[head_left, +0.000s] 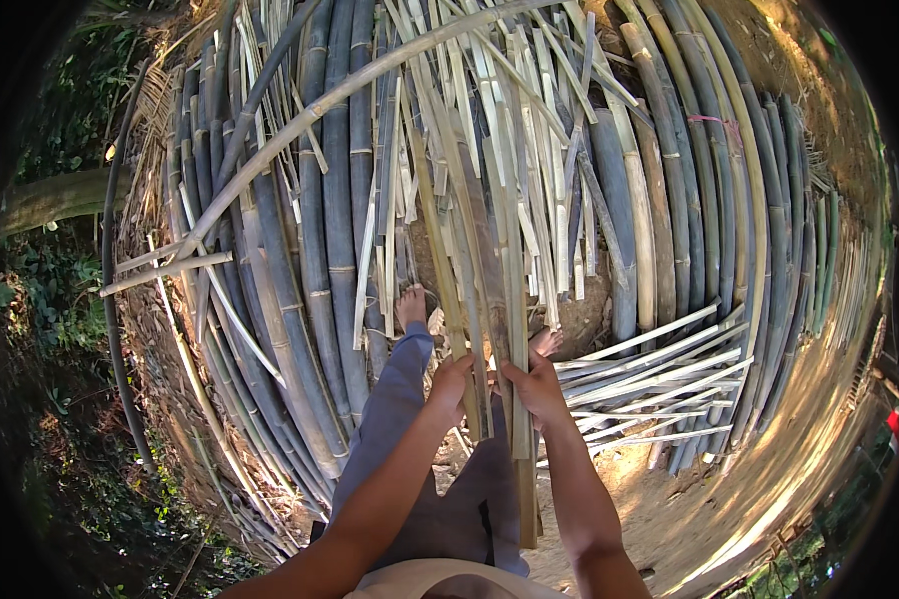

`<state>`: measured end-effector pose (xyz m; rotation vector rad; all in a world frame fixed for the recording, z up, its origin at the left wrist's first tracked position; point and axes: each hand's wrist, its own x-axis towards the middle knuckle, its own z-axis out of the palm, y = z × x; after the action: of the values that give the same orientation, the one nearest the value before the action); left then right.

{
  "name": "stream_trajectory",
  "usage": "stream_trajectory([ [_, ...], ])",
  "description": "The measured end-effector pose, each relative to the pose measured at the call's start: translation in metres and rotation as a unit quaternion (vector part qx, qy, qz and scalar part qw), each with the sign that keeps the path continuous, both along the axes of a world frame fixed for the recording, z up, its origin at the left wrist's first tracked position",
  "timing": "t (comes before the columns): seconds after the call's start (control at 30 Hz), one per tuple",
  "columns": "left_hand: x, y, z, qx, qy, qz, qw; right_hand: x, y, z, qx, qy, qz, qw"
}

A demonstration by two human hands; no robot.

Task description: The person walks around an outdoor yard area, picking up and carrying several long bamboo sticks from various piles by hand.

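Long split bamboo strips (481,270) run from the pile in front of me back toward my waist, side by side. My left hand (451,387) is closed around the strips on the left side of this bundle. On the other side, my right hand (536,389) grips the right-hand strips, thumb on top. The strips' near ends reach past both hands, the right ones lower, over my trousers. A narrow gap shows between the left and right strips at hand height. My fingers underneath are mostly hidden.
Whole dark bamboo poles (340,200) lie lengthwise to the left, and more poles (714,170) to the right. A curved pale pole (370,75) crosses over them. Thin pale strips (659,384) lie crosswise near my right foot (546,342). Green plants (55,309) border the left.
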<state>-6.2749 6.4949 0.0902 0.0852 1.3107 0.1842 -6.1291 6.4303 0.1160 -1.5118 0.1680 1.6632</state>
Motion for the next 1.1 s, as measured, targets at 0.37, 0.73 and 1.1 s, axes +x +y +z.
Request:
stream_trajectory([
  [0.37, 0.017, 0.009, -0.011, -0.042, -0.129, -0.039, 0.990, -0.013, -0.012, 0.002, 0.097, -0.457, 0.269, 0.842],
  [0.73, 0.032, -0.007, -0.024, -0.120, -0.116, -0.003, 0.986, 0.015, -0.009, 0.020, -0.035, -0.353, 0.239, 0.904],
  [1.1, 0.058, -0.011, -0.025, -0.045, -0.033, -0.103, 0.993, 0.052, -0.088, -0.058, 0.028, 0.200, -0.199, 0.959],
])
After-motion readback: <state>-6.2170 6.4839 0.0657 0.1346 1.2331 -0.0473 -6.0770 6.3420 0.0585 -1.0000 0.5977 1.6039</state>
